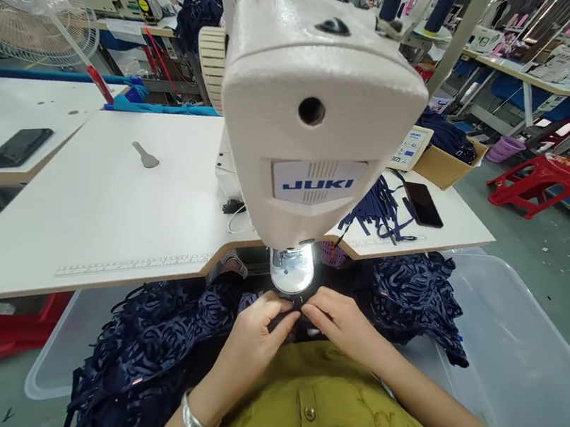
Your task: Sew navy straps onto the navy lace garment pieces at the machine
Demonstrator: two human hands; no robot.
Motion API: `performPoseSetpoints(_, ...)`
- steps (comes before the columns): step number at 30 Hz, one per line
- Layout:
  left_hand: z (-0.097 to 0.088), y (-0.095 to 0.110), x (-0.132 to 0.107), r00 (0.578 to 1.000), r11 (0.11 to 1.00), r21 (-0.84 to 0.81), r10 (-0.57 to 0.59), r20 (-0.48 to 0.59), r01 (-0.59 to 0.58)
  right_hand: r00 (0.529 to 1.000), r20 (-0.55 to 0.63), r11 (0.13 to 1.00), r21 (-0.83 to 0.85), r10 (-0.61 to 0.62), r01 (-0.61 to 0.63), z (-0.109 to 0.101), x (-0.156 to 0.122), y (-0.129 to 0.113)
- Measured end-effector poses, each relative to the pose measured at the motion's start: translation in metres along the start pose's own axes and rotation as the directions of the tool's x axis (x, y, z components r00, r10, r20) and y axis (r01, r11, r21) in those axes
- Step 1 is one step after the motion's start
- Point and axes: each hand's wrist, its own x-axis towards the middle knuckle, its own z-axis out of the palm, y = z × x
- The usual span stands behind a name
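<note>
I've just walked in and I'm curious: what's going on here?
A person is at a JUKI sewing machine, the left hand and right hand both pinching dark fabric at the lit metal plate below the machine's head. Patterned navy garments are bunched on both sides. On the white table, navy strips lie beside a phone.
</note>
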Motion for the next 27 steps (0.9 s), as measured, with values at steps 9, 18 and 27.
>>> performPoseSetpoints(9, -0.002, 0.012, -0.001, 0.983, 0.996, 0.085, 0.02, 0.182, -0.036, 0.968, 0.242, 0.993, 0.108, -0.069, 0.044, -0.023, 0.005, 0.002)
performPoseSetpoints(18, 0.003, 0.015, 0.001, 0.988, 0.994, 0.101, -0.058, 0.143, 0.044, 0.994, -0.069, 0.916, 0.398, 0.084, -0.05, 0.006, 0.003, 0.002)
performPoseSetpoints(27, 0.008, 0.012, -0.001, 1.0, 0.981, 0.193, 0.029, 0.01, -0.03, 0.957, -0.269, 0.959, 0.281, 0.106, -0.027, 0.025, -0.004, 0.01)
